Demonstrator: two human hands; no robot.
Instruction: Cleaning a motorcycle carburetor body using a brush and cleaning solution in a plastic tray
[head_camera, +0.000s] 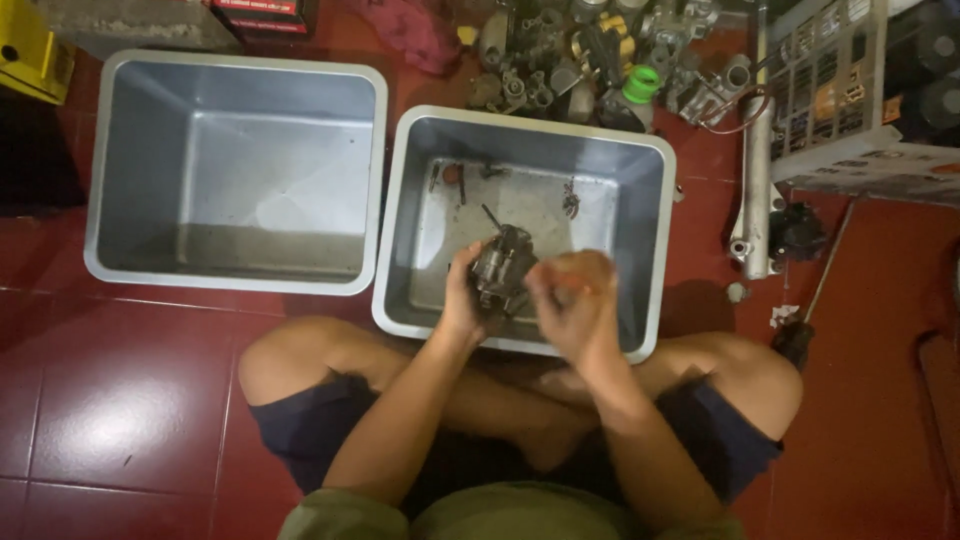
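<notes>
Head view, looking down on a person seated cross-legged on a red tiled floor (130, 400). The left hand (462, 300) has its grip clamped around a dark, grimy metal engine part (502, 270), which it holds above the near edge of the right-hand grey plastic tub (655, 230). The right hand (572, 298) sits just beside the part, fingers curled together; whether they pinch anything cannot be told, as the hand is blurred. A few small dark bits (570, 198) lie on the floor of this tub near its far wall. A second grey tub (100, 160) stands just beside the first, to the left. Beyond the tubs lies a heap of metal parts (570, 60) with one green piece (642, 82) among them. To the right, a silvery metal tube (757, 180) lies along the floor beside a white crate (850, 90), and a long-handled tool (812, 300) rests near the person's right knee.
</notes>
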